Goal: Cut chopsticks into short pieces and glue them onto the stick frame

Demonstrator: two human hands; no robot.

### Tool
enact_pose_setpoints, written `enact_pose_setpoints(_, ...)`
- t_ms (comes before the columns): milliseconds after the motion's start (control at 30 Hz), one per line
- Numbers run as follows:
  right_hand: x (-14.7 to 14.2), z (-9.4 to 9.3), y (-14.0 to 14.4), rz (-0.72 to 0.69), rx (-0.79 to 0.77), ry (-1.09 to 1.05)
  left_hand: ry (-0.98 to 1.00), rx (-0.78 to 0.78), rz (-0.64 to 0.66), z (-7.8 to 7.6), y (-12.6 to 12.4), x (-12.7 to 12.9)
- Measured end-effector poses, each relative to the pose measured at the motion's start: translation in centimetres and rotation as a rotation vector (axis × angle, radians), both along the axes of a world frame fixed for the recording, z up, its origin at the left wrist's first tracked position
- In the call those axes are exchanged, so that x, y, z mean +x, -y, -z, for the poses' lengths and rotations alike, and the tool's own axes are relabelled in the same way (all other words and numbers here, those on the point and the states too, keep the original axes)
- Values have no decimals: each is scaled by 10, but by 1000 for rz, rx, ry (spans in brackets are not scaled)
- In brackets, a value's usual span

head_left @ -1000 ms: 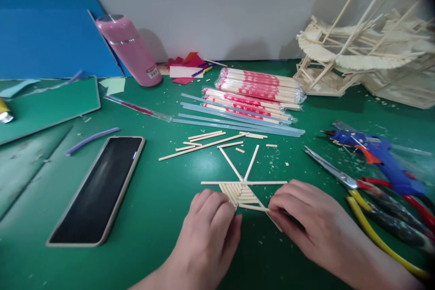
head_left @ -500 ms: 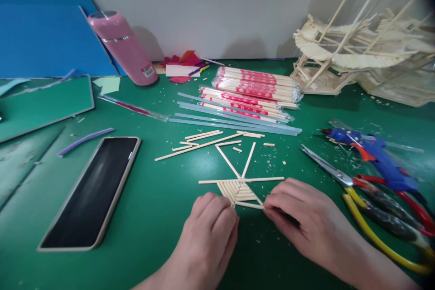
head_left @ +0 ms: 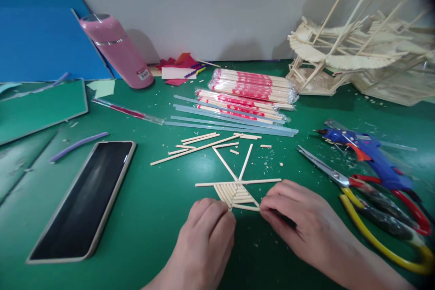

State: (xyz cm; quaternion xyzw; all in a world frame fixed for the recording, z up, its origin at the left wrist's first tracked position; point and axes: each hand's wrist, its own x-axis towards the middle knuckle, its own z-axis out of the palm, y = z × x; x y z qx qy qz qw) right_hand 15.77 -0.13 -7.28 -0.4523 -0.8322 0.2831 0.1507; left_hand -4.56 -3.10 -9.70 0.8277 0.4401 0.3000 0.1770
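Note:
A spoked frame of thin wooden sticks (head_left: 238, 195) lies flat on the green table, its near sections partly filled with rows of short sticks. Along its near edge runs a short wooden stick (head_left: 245, 207). My left hand (head_left: 209, 235) is closed at the left end of this stick, its fingertips partly hidden behind the knuckles. At the right end, my right hand (head_left: 294, 210) pinches the tip between thumb and fingers. One long stick (head_left: 217, 183) crosses the frame's middle, and two bare spokes point away from me.
Loose cut sticks (head_left: 197, 149) lie beyond the frame, before glue sticks (head_left: 234, 125) and wrapped chopsticks (head_left: 251, 85). Pliers (head_left: 335, 173) and a blue glue gun (head_left: 363, 145) lie right, a phone (head_left: 84, 199) left. Behind stand a pink bottle (head_left: 118, 50) and a stick model (head_left: 340, 54).
The whole view has shifted slightly, with things on the table appearing a little further left and lower. Both hands keep their places at the frame's near edge.

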Motion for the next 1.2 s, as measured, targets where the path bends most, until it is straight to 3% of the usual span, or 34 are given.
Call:
enact_pose_setpoints(167, 0, 1, 0, 4, 5, -1, -149, 176, 26, 3, -1, 1)
enact_pose_setpoints(367, 1, 0, -3, 3, 20, 10, -249, 300, -49, 9, -1, 6)
enact_pose_setpoints(633, 0, -1, -5, 14, -1, 21, -245, 292, -27, 4, -2, 5)
enact_pose_setpoints(867, 1, -3, -5, 23, 15, 39, -247, 231, 33, 11, 0, 1)
enact_pose_setpoints(1200, 0, -1, -7, 15, 35, 48, -247, 280, -22, 6, -2, 6)
